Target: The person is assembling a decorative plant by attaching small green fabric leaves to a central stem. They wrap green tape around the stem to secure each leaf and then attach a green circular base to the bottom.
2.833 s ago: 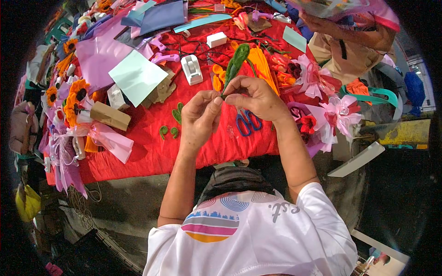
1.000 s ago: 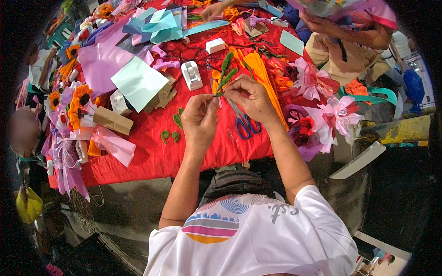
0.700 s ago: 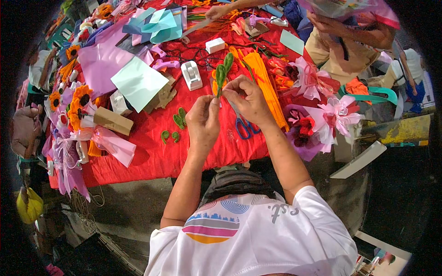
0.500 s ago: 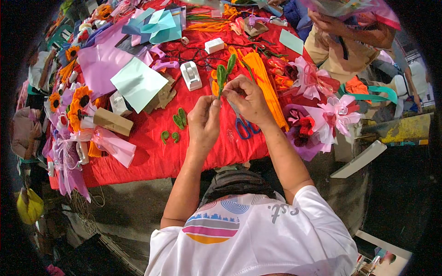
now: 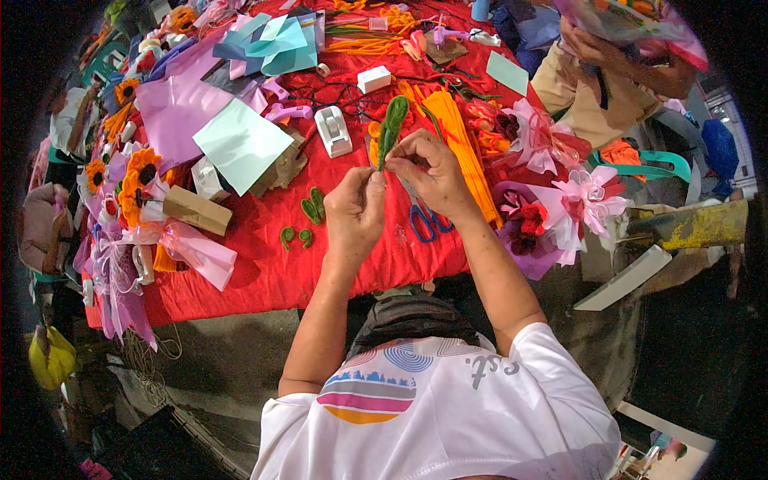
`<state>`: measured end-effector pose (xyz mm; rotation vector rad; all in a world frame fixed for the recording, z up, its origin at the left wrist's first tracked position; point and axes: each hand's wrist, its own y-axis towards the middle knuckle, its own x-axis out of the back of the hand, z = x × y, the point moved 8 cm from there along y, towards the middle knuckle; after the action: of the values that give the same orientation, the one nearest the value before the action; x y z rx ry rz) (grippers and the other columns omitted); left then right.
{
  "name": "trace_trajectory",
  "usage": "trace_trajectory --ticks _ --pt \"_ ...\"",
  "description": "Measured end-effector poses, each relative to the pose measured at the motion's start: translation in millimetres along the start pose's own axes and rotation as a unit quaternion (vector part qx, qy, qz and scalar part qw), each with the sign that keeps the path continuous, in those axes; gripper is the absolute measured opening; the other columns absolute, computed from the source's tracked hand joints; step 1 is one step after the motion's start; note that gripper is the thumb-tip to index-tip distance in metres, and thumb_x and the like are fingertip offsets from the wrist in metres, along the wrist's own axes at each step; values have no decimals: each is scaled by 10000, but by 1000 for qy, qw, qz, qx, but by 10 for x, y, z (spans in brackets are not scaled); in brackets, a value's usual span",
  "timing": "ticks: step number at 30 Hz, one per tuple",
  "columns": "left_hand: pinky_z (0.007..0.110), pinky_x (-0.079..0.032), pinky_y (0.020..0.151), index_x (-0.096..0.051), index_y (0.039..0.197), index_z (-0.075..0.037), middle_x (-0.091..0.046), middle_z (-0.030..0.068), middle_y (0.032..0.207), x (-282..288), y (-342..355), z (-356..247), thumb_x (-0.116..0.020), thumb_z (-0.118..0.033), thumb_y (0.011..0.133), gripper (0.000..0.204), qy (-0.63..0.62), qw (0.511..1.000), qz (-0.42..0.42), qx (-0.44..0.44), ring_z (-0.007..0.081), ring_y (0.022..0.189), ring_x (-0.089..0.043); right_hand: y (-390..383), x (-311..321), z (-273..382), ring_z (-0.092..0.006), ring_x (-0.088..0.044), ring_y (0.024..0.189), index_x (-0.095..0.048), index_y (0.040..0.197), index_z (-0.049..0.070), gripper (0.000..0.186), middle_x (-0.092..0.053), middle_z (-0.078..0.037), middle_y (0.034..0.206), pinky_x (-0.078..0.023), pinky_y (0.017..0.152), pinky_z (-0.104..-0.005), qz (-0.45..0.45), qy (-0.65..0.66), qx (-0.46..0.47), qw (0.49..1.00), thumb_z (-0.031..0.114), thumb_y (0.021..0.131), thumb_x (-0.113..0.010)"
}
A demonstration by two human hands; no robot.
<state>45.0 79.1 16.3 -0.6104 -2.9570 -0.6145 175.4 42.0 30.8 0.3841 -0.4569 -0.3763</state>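
Observation:
A fuzzy green pipe-cleaner leaf (image 5: 392, 124) stands upright above the table, its loops pressed close together. At its lower end my left hand (image 5: 356, 210) is closed, thumb and index finger pinching the stem. My right hand (image 5: 434, 172) is closed too, fingertips pinching the same base from the right; the exact grip point is partly hidden by the fingers. On the cloth left of my left hand lie another green pipe-cleaner leaf (image 5: 313, 206) and small green curls (image 5: 305, 238). Scissors with blue handles (image 5: 422, 225) lie under my right wrist.
A red cloth (image 5: 264, 276) covers the table. Orange pipe cleaners (image 5: 460, 152) lie to the right, beside wrapped bouquets (image 5: 588, 204). A white tape dispenser (image 5: 333, 132), pale paper sheet (image 5: 242, 146) and sunflower bouquets (image 5: 138, 184) are to the left. Another person's arm (image 5: 616, 64) is at the far right.
The green leaf's loops, spread apart before, now sit together as one upright shape. Both my hands keep nearly the same place. The person at the far right has shifted slightly.

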Motion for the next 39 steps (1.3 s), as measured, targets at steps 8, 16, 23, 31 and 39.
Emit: trace_trajectory --ticks 8,16,23,31,39 --pt "235 -307 429 -544 797 17 -426 9 539 -45 -26 56 -486 -112 867 157 -1 999 17 45 47 476 -361 -54 -78 -172 -68 -497 610 -579 781 33 143 -534 3 683 -404 557 -223 -8 141 -91 986 162 790 -637" --pt "198 -276 351 -520 791 -39 -415 -27 544 -216 -73 204 -420 -211 915 234 -259 944 95 179 39 409 -360 -78 -150 -168 -48 -476 607 -576 773 38 127 -527 23 666 -394 551 -202 33 189 -120 974 153 827 -589" --pt "192 -285 346 -523 808 -36 -430 -20 572 -242 -81 239 -432 -216 910 226 -288 925 105 223 45 405 -360 -73 -165 -181 -44 -483 631 -580 777 34 126 -526 28 676 -392 567 -197 29 230 -135 963 142 840 -558" --pt "181 -373 429 -515 914 4 -486 -20 661 -104 -37 210 -513 -83 867 99 -156 974 19 165 31 530 -445 -51 -108 -203 -42 -488 643 -589 821 27 111 -536 23 702 -398 575 -203 11 200 -143 969 131 834 -552" --pt "169 -318 432 -515 908 1 -464 -38 636 -111 -52 160 -490 -116 886 121 -189 972 30 135 17 502 -399 -68 -147 -193 -46 -486 640 -598 877 25 121 -544 19 723 -399 583 -200 48 263 -165 949 123 839 -539"
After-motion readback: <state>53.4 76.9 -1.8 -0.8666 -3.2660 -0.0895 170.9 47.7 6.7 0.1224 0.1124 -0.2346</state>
